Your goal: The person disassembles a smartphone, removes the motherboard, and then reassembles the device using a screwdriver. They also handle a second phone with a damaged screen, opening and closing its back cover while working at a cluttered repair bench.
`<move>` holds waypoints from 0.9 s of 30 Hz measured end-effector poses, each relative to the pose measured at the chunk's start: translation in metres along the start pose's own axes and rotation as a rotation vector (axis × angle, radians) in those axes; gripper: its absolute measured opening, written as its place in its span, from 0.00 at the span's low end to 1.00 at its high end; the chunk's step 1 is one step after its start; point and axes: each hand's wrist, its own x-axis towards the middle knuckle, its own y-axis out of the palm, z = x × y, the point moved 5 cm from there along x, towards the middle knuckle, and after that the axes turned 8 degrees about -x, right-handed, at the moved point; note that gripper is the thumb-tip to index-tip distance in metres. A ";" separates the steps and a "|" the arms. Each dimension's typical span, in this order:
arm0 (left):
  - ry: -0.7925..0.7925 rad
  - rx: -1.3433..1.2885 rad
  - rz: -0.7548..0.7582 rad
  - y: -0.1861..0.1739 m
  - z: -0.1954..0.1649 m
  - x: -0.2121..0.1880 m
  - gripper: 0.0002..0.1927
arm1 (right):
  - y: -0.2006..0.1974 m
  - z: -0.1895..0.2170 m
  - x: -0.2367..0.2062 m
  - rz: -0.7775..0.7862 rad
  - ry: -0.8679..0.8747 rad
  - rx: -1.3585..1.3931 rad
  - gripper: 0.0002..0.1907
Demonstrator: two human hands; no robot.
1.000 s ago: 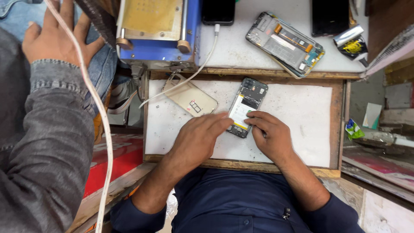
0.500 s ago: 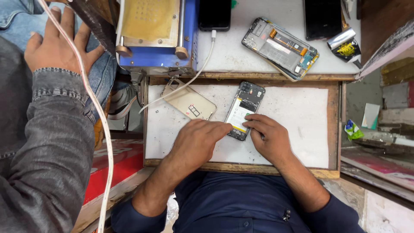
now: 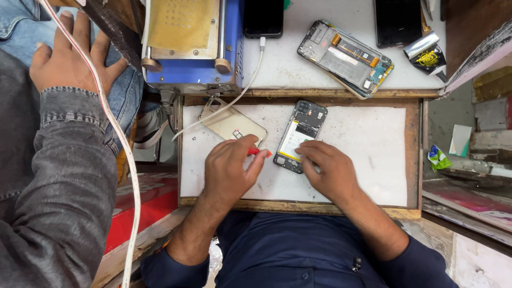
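The left hand (image 3: 230, 169) lies knuckles up on the white surface (image 3: 368, 160), its fingers curled tight around a small red tool (image 3: 258, 152) whose tip pokes out past the fingertips toward the opened phone (image 3: 300, 136). The right hand (image 3: 329, 170) rests palm down just beside it, fingers bent and loosely spread, their tips pressing on the lower right edge of that phone and gripping nothing. The phone lies back off, slightly tilted, between the two sets of fingers, with its white and yellow battery showing. Both forearms come up from the near wooden rim (image 3: 298, 207), which runs just behind the wrists; to the right of the right fingers the white board is bare up to the wooden side rail. Just beyond the left fingers lies one beige back cover (image 3: 233, 125), crossed by a white cable (image 3: 241, 92). Farther out, past the far rim, sit a blue machine with a yellow plate (image 3: 186, 42), a second stripped phone (image 3: 345, 57), two dark phones face up (image 3: 263, 17) and a crumpled foil packet (image 3: 426, 54). That makes four phones in all. Off to the left, another person's hand (image 3: 69, 56) in a grey sleeve rests on a denim knee
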 end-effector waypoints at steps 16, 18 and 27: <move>-0.066 -0.028 -0.027 0.004 0.012 -0.013 0.19 | 0.019 0.028 0.024 0.255 -0.119 -0.140 0.09; -0.065 -0.020 -0.054 0.000 0.012 -0.013 0.20 | 0.019 0.031 0.026 0.259 -0.135 -0.145 0.11; -0.109 0.050 -0.240 -0.025 0.021 -0.020 0.20 | 0.047 0.046 0.062 0.180 -0.202 -0.078 0.08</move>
